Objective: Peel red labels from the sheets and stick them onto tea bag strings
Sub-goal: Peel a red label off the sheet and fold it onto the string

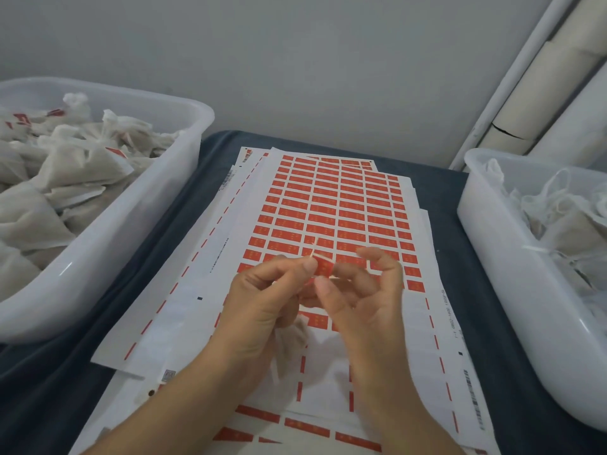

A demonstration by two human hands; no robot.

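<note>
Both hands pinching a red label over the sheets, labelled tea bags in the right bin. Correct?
Not quite. The head view shows the bags with red labels in the left bin; the right bin holds bags with no labels visible. The rest holds: left hand and right hand pinch a red label over the sheets.

Head view, close, down over sheets point(328, 198)
</note>
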